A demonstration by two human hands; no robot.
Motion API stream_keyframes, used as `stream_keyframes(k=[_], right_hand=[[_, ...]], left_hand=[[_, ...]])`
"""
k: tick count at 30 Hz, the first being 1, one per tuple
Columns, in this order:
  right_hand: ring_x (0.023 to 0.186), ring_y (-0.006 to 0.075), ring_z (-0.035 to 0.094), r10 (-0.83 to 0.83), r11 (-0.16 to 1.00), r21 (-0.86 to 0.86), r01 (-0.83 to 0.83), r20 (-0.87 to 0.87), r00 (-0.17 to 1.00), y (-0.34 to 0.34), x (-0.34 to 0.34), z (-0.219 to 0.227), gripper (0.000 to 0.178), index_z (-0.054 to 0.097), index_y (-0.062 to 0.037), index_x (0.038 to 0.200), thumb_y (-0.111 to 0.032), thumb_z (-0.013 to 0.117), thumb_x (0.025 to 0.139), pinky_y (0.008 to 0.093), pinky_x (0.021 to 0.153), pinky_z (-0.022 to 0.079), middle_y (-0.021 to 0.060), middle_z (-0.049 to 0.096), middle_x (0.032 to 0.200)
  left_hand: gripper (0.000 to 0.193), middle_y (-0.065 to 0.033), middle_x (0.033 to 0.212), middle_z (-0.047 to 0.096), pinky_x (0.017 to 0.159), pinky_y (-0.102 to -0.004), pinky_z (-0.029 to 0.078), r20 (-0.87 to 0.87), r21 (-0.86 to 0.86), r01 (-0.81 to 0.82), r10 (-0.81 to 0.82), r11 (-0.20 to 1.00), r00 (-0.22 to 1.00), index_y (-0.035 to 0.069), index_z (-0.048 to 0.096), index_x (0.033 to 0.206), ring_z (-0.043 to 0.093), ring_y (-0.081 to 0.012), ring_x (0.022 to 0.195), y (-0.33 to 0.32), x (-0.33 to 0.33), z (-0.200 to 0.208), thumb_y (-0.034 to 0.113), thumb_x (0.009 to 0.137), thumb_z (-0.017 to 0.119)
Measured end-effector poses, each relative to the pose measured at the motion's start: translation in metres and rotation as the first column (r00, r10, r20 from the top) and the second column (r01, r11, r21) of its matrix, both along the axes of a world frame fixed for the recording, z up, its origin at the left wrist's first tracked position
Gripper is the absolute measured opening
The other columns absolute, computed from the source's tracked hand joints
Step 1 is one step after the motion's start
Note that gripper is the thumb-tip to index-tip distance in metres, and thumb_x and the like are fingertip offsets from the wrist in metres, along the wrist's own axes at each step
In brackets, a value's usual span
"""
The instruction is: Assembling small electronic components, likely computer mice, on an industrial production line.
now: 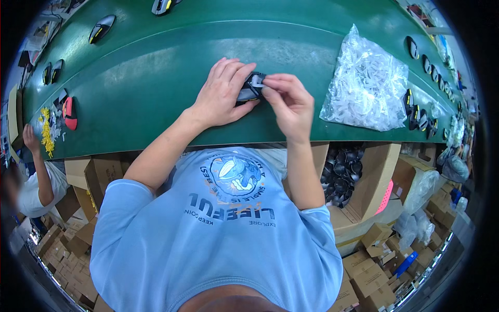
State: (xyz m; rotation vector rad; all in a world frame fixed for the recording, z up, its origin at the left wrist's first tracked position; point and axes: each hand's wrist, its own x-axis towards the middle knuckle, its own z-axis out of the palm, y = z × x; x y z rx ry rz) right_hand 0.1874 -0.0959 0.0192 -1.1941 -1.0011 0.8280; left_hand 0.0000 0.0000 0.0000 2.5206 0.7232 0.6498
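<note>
A black computer mouse (pixel 247 93) rests on the green work surface in front of me. My left hand (pixel 222 92) wraps over its left side, the thumb along its near edge and the fingers across its far end. My right hand (pixel 289 99) comes in from the right. Its thumb and index finger pinch a small whitish translucent plastic piece (pixel 257 81) at the mouse's upper right side. Part of the mouse is hidden under my left hand. To the right of my right hand lies a clear plastic bag (pixel 365 83) full of similar whitish pieces.
Several mice stand along the right, such as one black mouse (pixel 412 48); others sit far left. A red mouse shell (pixel 69 113) lies near yellow small parts (pixel 47 132). An open carton (pixel 382 179) holds black shells (pixel 342 174). A co-worker's hand (pixel 31 139) shows at left.
</note>
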Motion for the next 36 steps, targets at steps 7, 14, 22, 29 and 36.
stream_keyframes(k=[7,14,22,29,36], right_hand=[[0.077,0.0154,0.065,-0.115,0.979,-0.121,0.166,0.347,0.931,-0.003,-0.012,-0.008,0.014,0.084,-0.0033,0.103,-0.006,0.085,0.089,0.0284,0.066,0.049,0.0077,0.075,0.095],[0.084,0.0277,0.073,-0.121,0.981,-0.058,0.186,0.569,0.814,-0.008,-0.02,0.004,0.009,0.08,-0.0035,0.097,-0.006,0.083,0.089,0.0389,0.073,0.056,0.0112,0.077,0.092],[0.083,0.0283,0.072,-0.075,0.99,-0.045,0.131,0.627,0.775,-0.003,-0.011,0.01,0.013,0.081,-0.005,0.1,-0.006,0.083,0.088,0.039,0.073,0.057,0.0103,0.075,0.089],[0.076,0.026,0.07,0.158,0.983,-0.184,-0.002,0.835,0.527,-0.016,-0.004,0.027,0.029,0.082,-0.0156,0.118,-0.016,0.083,0.089,0.0422,0.064,0.057,0.0047,0.07,0.081],[0.073,0.0293,0.073,0.165,0.986,-0.138,-0.092,0.863,0.477,-0.019,0.007,0.002,0.046,0.075,-0.0189,0.136,-0.022,0.078,0.09,0.0435,0.062,0.059,0.0062,0.072,0.083]], left_hand=[[0.085,-0.0182,0.138,0.058,0.121,-0.0609,0.038,0.054,0.027,0.021,-0.022,0.999,0.998,0.011,0.05,0.156,0.053,-0.0435,0.136,0.007,-0.005,0.0,0.029,0.082,0.088],[0.073,-0.0138,0.134,0.059,0.119,-0.0594,0.04,0.042,0.05,0.038,-0.041,0.998,0.998,0.015,0.06,0.149,0.053,-0.0438,0.135,0.008,-0.004,0.001,0.028,0.082,0.087],[0.066,-0.0135,0.13,0.062,0.117,-0.058,0.043,0.057,0.059,0.003,-0.006,0.998,0.998,0.012,0.065,0.142,0.058,-0.0435,0.131,0.006,-0.003,-0.001,0.03,0.082,0.087],[0.063,-0.0144,0.128,0.065,0.115,-0.0583,0.046,0.042,0.102,-0.016,0.012,0.995,0.999,0.01,0.067,0.138,0.06,-0.0438,0.128,0.005,-0.006,0.0,0.032,0.082,0.086],[0.061,-0.0205,0.128,0.067,0.111,-0.0543,0.049,-0.024,0.181,0.052,-0.048,0.982,0.999,0.005,0.068,0.136,0.062,-0.0445,0.127,0.014,0.003,0.01,0.026,0.081,0.084]])
